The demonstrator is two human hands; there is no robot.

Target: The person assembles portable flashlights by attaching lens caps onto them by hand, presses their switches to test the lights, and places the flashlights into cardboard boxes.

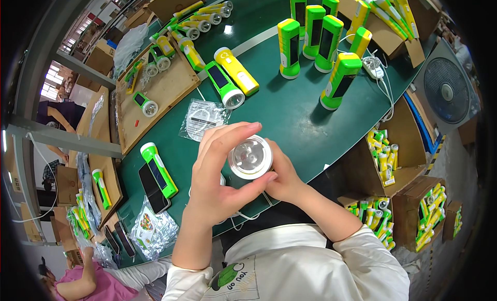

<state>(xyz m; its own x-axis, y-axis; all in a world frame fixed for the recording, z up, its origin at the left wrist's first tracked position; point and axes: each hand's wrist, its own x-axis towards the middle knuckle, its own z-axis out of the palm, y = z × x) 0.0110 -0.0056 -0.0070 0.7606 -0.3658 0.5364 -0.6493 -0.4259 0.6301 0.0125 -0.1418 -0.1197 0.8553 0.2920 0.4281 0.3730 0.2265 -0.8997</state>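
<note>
A flashlight (250,157) is held lens-up in front of me, its round clear lens and white rim facing me; its body is hidden below. My left hand (217,169) curls around the left side of the rim, thumb at the near edge and fingers at the far edge. Closed on the right side of the same flashlight is my right hand (284,171), most of its fingers hidden behind. Just beyond my left hand lies a clear plastic bag (203,118) with a white cable inside. Farther off, a green flashlight (223,83) lies beside a yellow flashlight (237,71).
Several green-and-yellow flashlights (326,42) stand upright on the green table (279,114). A wooden tray (173,89) holds more. At left lie a phone (153,188) and another flashlight (159,170). Filled cardboard boxes (409,169) and a fan (444,89) are at right. Another person (93,280) sits lower left.
</note>
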